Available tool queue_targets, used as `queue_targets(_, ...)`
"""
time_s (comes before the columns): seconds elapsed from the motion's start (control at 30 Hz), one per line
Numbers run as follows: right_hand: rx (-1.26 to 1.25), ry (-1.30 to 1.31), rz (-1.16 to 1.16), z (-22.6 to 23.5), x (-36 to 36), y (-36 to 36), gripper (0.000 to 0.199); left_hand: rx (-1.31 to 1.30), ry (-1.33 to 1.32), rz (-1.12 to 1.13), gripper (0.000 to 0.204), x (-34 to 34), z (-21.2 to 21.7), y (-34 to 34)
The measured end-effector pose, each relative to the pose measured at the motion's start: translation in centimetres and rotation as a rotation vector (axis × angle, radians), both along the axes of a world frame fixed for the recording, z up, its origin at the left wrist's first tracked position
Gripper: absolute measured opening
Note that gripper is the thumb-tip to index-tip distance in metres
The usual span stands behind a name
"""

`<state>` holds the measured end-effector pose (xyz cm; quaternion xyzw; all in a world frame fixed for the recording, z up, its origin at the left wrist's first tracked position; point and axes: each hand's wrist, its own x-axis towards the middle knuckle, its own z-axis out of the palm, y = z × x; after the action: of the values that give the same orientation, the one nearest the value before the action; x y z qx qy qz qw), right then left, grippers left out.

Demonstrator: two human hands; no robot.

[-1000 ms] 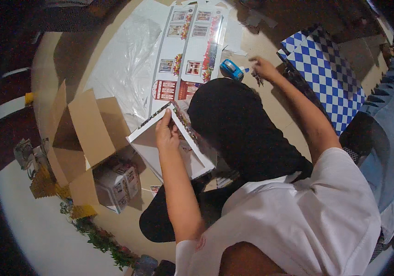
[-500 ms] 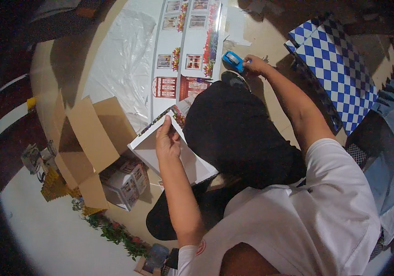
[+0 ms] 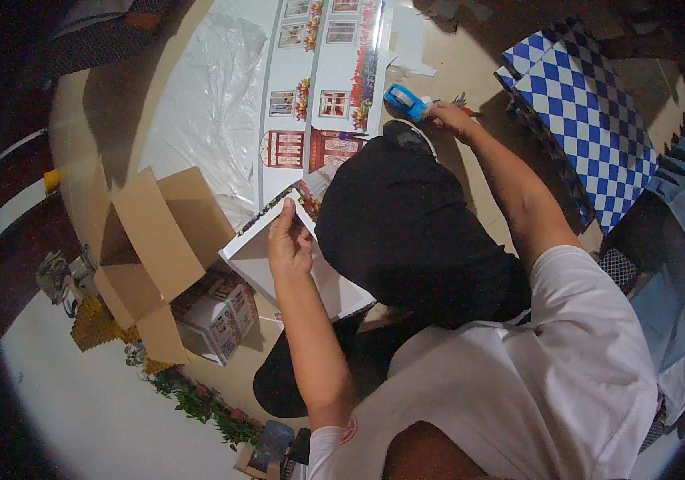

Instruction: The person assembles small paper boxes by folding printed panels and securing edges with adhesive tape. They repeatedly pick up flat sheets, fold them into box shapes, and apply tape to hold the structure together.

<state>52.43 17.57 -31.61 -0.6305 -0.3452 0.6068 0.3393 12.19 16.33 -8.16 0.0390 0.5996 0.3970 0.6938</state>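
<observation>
A white open box [image 3: 258,254] with a flowery printed outer side is tilted near my lap. My left hand [image 3: 290,246] grips its upper edge, with the thumb along the rim and the fingers bent inside. My right hand [image 3: 448,120] reaches forward past my knee, its fingers closed at the near end of a blue tape dispenser [image 3: 405,102]; the exact grip of the fingertips is small and partly hidden. Beside them lies a long white printed sheet [image 3: 285,84] with pictures of windows, flowers and red doors.
An open brown cardboard box [image 3: 158,232] stands at the left, with a printed carton [image 3: 218,320] beside it. Clear plastic sheeting [image 3: 206,104] covers floor at the far left. A blue-and-white checkered box [image 3: 582,120] lies at the right. Leafy garland [image 3: 206,408] runs along the lower left.
My right hand has shifted slightly right and nearer, and the tape dispenser has turned a little. My left hand keeps its hold on the white box.
</observation>
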Motion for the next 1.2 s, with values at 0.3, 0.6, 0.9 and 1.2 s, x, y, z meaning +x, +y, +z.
queue_targets(0.3,-0.147,0.184,-0.151,-3.0,-1.2,-1.2,0.016,-0.001,-0.004,0.008,0.023,-0.4,-0.1,0.2)
queue_targets(0.6,-0.224,-0.313,-0.119,-3.9,-2.1,-2.9,0.022,0.044,0.07,0.043,0.024,2.0,2.2,0.2)
queue_targets(0.9,0.055,-0.127,-0.05,15.1,-5.0,6.7,0.033,0.135,0.116,-0.022,0.019,1.3,2.3,-0.3)
queue_targets(1.2,0.492,0.182,0.049,44.2,-18.3,4.8,0.025,0.176,0.084,0.137,0.021,2.2,2.4,-0.6)
